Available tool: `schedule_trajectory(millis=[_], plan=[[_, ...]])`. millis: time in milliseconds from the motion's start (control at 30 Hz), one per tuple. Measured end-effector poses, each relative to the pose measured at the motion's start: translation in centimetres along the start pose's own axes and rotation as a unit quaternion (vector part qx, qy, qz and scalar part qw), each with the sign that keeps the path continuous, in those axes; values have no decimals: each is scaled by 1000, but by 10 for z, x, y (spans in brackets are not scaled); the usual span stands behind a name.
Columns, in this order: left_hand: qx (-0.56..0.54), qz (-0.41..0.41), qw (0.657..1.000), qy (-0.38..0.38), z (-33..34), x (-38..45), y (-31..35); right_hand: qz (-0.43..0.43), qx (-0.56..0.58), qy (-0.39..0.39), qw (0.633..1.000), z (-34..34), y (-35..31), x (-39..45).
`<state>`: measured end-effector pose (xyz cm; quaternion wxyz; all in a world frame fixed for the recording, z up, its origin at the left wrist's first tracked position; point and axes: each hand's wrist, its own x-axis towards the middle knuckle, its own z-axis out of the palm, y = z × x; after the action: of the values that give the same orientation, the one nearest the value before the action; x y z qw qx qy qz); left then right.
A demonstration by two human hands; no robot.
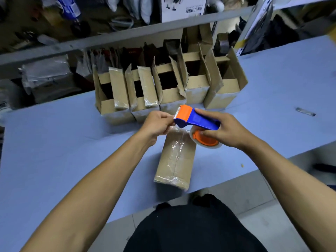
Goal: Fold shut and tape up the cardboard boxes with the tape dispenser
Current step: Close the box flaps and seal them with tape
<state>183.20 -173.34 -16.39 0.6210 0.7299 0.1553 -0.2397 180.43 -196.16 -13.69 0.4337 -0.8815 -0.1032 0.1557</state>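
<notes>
A closed cardboard box (175,159) lies on the blue table (54,142) in front of me, with clear tape along its top seam. Above its far end my right hand (225,130) grips the blue and orange tape dispenser (194,119), whose clear tape roll (207,140) hangs beneath. My left hand (156,124) pinches the loose tape end at the dispenser's toothed front. Behind them stands a row of several open cardboard boxes (169,88) with their flaps up.
A grey shelf rail (127,35) runs behind the boxes, with bags and packets stacked beyond it. Wrapped bundles (47,77) lie at the left. A small dark strip (305,112) rests on the table at the right. The table's near edge is close to my body.
</notes>
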Motion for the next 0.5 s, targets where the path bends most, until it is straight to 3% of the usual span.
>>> schedule_trajectory(millis=[133,300,500], plan=[[-17,-4,992,122,-16,15,-10,-39,-94,12,995,-13,16,-8],[-15,0,996,91,-27,15,-33,-25,-165,0,986,-27,42,-15],[24,-3,992,124,-6,13,-50,-41,-155,-1,987,-30,59,-24]])
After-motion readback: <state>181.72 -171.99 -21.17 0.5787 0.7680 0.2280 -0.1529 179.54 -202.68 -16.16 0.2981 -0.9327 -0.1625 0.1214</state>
